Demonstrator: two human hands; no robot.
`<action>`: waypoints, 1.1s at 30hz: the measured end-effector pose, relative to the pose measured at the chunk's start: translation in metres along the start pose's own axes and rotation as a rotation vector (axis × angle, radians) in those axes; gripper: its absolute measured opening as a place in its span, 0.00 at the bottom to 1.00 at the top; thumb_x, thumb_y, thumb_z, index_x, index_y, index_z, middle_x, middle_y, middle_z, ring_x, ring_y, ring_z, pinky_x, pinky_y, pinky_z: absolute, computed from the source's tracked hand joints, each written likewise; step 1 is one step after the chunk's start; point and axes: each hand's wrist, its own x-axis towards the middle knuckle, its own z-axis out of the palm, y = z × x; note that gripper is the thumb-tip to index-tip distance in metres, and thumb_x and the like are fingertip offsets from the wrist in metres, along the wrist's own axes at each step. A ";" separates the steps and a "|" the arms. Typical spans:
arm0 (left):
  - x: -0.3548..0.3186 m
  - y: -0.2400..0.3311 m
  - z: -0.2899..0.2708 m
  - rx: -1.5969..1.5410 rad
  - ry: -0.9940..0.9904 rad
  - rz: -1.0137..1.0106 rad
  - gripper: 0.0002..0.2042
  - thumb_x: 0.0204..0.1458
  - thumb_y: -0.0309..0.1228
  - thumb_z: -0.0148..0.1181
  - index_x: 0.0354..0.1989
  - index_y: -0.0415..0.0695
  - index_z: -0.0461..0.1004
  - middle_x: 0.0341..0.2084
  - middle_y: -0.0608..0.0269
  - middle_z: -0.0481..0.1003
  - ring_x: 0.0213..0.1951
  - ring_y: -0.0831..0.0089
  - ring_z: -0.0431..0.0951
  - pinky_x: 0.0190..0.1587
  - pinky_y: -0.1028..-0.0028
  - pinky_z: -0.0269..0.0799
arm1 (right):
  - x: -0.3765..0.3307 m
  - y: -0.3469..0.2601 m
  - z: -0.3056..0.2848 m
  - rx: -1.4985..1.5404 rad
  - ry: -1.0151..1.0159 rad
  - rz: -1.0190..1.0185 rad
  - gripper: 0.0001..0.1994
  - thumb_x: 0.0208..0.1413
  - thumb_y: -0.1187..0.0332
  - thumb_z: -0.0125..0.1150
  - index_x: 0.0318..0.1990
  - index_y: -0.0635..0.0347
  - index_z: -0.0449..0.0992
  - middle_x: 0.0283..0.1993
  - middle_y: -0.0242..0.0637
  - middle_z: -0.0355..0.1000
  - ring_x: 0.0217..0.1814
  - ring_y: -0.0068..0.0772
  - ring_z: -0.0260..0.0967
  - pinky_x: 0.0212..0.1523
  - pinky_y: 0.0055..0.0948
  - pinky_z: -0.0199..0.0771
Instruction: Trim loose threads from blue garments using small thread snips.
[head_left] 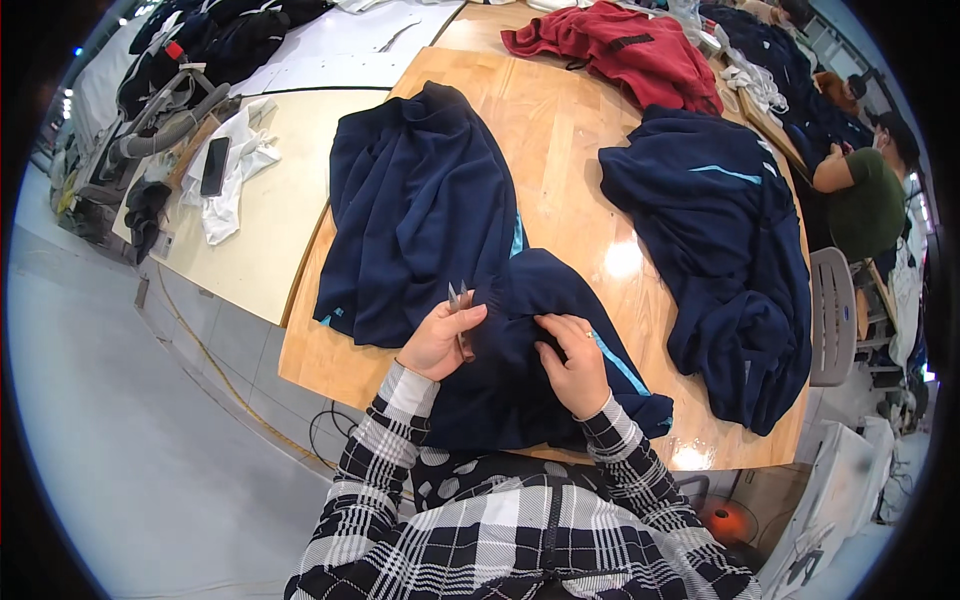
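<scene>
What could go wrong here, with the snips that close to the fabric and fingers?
1. The left hand holds small metal snips right against the navy garment; the tips could nick good cloth.
2. The right hand pinches the fabric just beside the snips, so a slip might catch a finger.
3. The garment hangs over the wooden table edge into the lap and could slide while being worked.

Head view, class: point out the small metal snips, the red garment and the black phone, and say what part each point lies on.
small metal snips (457, 297), head view, on the blades above the left hand's fingers.
red garment (610, 45), head view, on its crumpled middle.
black phone (214, 166), head view, on its dark screen.
</scene>
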 end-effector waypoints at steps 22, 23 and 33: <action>0.006 -0.008 0.035 0.208 -0.195 0.179 0.24 0.46 0.14 0.58 0.54 0.39 0.65 0.46 0.64 0.72 0.48 0.76 0.72 0.54 0.75 0.65 | 0.013 -0.016 -0.012 0.415 0.067 0.187 0.12 0.51 0.79 0.56 0.45 0.66 0.75 0.42 0.45 0.75 0.44 0.38 0.74 0.45 0.25 0.71; 0.007 -0.008 0.035 0.210 -0.196 0.177 0.24 0.46 0.14 0.58 0.54 0.39 0.65 0.46 0.64 0.72 0.48 0.76 0.72 0.54 0.75 0.65 | 0.013 -0.017 -0.012 0.460 0.067 0.197 0.13 0.52 0.79 0.56 0.47 0.65 0.74 0.43 0.46 0.75 0.44 0.37 0.74 0.44 0.24 0.71; 0.002 -0.008 0.038 0.412 -0.220 0.156 0.27 0.45 0.15 0.59 0.56 0.36 0.62 0.51 0.64 0.69 0.52 0.76 0.68 0.57 0.76 0.61 | 0.016 -0.011 -0.020 0.340 0.043 0.036 0.12 0.50 0.78 0.62 0.43 0.65 0.75 0.34 0.36 0.72 0.34 0.24 0.69 0.36 0.17 0.67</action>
